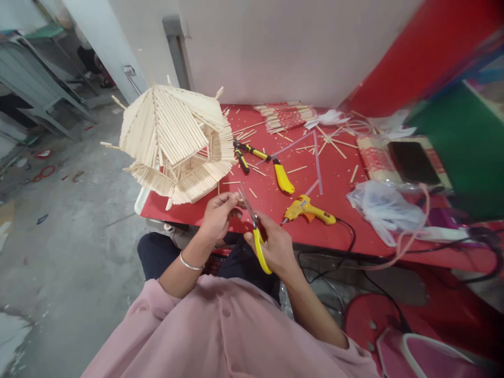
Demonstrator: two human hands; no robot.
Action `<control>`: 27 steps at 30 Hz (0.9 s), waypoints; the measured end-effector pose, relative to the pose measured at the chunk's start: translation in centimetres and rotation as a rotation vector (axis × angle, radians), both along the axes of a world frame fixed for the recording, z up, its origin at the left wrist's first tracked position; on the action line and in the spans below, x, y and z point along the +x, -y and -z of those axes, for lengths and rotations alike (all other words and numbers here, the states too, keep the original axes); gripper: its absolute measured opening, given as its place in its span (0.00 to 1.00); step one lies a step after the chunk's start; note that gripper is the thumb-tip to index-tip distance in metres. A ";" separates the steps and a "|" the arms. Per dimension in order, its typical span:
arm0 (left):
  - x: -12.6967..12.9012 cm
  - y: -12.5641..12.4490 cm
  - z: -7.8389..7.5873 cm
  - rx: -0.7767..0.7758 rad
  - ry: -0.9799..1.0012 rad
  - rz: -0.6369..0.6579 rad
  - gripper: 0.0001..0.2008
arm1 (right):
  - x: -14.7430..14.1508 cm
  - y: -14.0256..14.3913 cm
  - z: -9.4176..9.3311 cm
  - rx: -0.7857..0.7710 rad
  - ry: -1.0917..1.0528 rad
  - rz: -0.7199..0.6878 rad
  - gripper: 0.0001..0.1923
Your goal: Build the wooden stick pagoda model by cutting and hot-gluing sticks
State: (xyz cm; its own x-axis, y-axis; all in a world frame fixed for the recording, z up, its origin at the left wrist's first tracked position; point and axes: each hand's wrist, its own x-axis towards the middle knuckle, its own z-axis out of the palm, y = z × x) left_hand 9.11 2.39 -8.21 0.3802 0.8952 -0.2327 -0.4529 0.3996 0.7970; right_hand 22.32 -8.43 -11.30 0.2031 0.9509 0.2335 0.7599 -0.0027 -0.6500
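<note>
My right hand (274, 245) grips yellow-handled scissors (255, 231), blades pointing up and left toward my other hand. My left hand (219, 214) pinches a small wooden stick piece (239, 195) at the blade tips, just over the near edge of the red table (275, 220). A silver bangle circles my left wrist. A model pavilion made of wooden sticks (177, 142) stands on the table's left end, just beyond my left hand.
A yellow glue gun (309, 210) with a black cord lies right of my hands. Yellow-handled pliers (260, 160), packs of sticks (285, 115), loose sticks, a clear plastic bag (381, 210) and a phone (413, 161) lie farther back. Grey concrete floor lies left.
</note>
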 end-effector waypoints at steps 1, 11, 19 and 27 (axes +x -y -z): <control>0.0 0.0 0.0 0.004 0.004 0.005 0.21 | -0.1 0.0 0.1 0.000 0.007 0.006 0.31; -0.2 -0.1 -0.1 0.023 -0.016 0.024 0.19 | -0.6 0.1 -0.5 -0.001 0.060 0.000 0.30; 0.2 0.2 -0.4 -0.003 -0.042 0.033 0.22 | -0.7 0.5 0.7 0.001 0.121 0.067 0.27; 0.4 0.3 -0.6 -0.035 -0.039 0.028 0.22 | -1.0 0.3 0.5 0.013 0.075 0.046 0.30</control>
State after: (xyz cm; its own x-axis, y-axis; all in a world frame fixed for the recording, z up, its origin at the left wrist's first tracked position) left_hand 9.50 2.11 -7.65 0.3953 0.8754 -0.2784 -0.4102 0.4394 0.7992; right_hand 21.33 -8.75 -11.79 0.2282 0.9378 0.2616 0.8057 -0.0310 -0.5916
